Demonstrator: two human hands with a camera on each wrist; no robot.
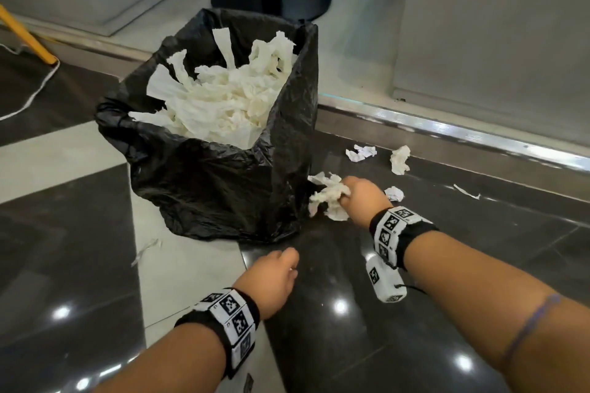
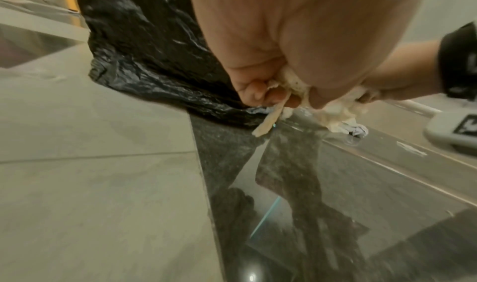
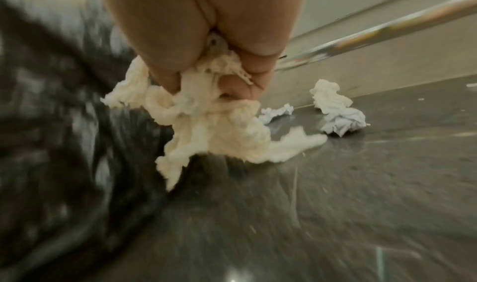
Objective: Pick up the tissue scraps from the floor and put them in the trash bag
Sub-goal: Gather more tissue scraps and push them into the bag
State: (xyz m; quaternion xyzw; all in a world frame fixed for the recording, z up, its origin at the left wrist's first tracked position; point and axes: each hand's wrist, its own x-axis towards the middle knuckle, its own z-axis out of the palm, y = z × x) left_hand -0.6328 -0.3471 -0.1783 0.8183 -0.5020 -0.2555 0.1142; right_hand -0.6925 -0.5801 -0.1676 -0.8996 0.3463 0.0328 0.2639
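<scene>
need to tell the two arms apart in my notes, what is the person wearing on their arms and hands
Both forearms are bare, with no sleeves or gloves. The left wrist band is black, covered with white square tiles printed with black pixel markers. The right wrist band matches it, and a white marker-printed box with a thin black cable hangs under it. A thin purple string circles the right forearm.

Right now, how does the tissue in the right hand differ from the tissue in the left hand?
The right hand grips a big fluffy tissue clump that spills well below the fingers. The left hand holds a small tissue scrap, mostly hidden in the fist. Both are cream and crumpled.
</scene>
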